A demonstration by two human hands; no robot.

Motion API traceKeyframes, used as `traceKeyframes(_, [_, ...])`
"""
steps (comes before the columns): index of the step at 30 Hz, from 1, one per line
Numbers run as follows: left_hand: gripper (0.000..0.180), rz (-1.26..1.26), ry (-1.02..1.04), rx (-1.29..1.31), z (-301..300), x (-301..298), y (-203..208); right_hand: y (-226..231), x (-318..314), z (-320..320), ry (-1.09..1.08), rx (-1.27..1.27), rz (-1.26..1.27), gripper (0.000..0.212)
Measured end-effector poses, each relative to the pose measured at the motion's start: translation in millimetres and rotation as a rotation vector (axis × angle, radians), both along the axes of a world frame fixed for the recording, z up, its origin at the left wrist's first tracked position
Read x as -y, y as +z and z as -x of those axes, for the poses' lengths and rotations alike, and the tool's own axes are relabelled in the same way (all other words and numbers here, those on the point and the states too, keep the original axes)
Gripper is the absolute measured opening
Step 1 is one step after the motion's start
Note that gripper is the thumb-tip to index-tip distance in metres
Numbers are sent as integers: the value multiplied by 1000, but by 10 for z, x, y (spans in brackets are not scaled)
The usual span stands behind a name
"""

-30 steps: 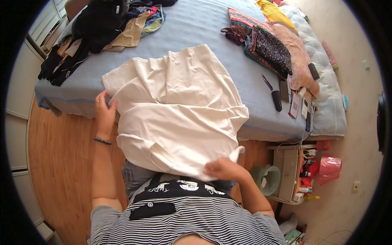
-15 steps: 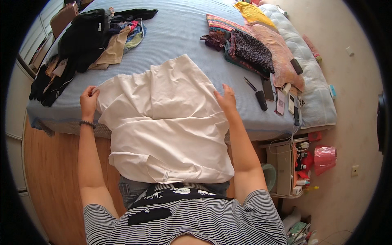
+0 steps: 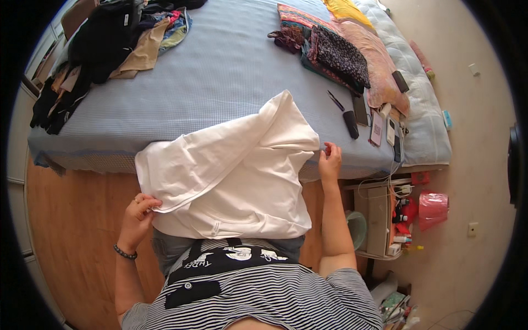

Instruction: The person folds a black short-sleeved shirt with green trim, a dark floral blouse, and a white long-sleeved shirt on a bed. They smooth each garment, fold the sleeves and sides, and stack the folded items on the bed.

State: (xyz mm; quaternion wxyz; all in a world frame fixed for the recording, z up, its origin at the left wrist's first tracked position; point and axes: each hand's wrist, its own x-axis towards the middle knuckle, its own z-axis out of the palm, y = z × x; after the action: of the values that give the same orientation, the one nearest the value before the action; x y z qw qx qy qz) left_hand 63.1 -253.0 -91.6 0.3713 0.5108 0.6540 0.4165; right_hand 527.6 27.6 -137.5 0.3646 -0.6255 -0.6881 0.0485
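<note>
Across the top and middle, the bed spreads its pale blue cover, with wooden floor below its near edge and a pale wall to the right. Next in size, the white garment lies partly on the bed and drapes over its near edge down to the person's lap. Its left part is turned over at a slant, leaving a peak on the bed. A dark pile of clothes sits at the bed's far left; a pink pillow and patterned cloths lie to the right. Near the bed's right corner stand a cabinet and a green basin.

The left hand pinches the garment's hem at its lower left corner, thumb and fingers close together on the cloth. The right hand is just beside the garment's right edge, palm empty, fingers loosely bent and apart; whether a fingertip touches the cloth, I cannot tell. A phone and a black case lie beyond it. Smallest are a dark bracelet on the left wrist and a ring on that hand.
</note>
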Motion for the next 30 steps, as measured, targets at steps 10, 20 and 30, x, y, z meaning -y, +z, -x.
traceKeyframes(10, [14,77,273,-39,-170,-33,-62,415,-675,1148,400,171,-185,40])
traceKeyframes(20, [6,100,492,278,-41,238,-432,388,-1316,1094,529,-167,701,35])
traceKeyframes(30, [20,-380,404,1507,204,100,-154,389,-1066,1090,485,-122,588,22])
